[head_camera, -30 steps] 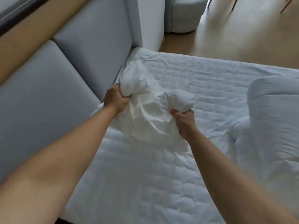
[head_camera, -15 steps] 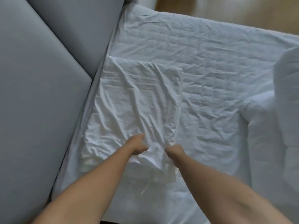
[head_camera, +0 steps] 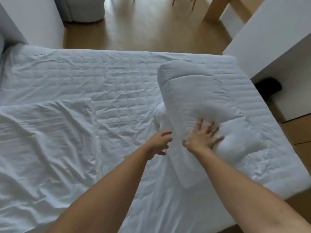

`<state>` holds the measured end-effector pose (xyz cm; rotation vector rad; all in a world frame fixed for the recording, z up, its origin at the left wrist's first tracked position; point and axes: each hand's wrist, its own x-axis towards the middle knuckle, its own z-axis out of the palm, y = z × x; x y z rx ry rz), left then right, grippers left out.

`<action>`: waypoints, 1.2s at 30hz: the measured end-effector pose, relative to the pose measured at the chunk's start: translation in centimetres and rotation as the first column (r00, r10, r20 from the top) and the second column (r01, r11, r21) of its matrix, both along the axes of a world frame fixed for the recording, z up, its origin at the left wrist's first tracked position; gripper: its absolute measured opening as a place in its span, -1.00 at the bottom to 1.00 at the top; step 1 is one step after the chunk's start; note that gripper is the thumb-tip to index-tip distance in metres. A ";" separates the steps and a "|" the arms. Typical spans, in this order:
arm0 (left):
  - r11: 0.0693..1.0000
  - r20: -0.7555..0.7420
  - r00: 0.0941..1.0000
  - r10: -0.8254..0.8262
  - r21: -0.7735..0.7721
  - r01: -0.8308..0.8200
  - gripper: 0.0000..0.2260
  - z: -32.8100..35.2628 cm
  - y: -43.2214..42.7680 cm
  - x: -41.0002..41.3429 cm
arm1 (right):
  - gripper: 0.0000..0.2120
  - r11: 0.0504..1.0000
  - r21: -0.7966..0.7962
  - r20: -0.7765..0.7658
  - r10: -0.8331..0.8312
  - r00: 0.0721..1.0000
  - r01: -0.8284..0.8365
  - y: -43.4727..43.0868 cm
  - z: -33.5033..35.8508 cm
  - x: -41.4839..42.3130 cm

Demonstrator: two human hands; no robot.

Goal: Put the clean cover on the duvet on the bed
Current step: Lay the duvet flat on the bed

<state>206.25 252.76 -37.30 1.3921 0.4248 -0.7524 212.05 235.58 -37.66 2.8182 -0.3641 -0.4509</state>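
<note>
White cover (head_camera: 45, 140) released, right hand (head_camera: 202, 137) now on duvet (head_camera: 193, 95)

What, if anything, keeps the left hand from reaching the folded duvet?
Likely nothing, so yes: the left hand is open right beside the folded duvet, nothing lying between them; the right hand presses flat on it.

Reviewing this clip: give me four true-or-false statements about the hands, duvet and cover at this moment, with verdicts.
1. The right hand lies with fingers spread on the folded duvet. True.
2. The left hand grips the cover. False: it is open beside the duvet, holding nothing.
3. The cover lies spread on the bed, to the person's left of the duvet. True.
4. The duvet is inside the cover. False: they lie apart on the bed.
</note>
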 end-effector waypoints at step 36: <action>0.202 -0.362 0.730 -0.579 0.804 0.559 -0.02 -11.2 -46.1 13.7 | 0.38 0.157 0.792 -0.530 -0.300 0.793 0.590 -49.0 -11.9 18.7</action>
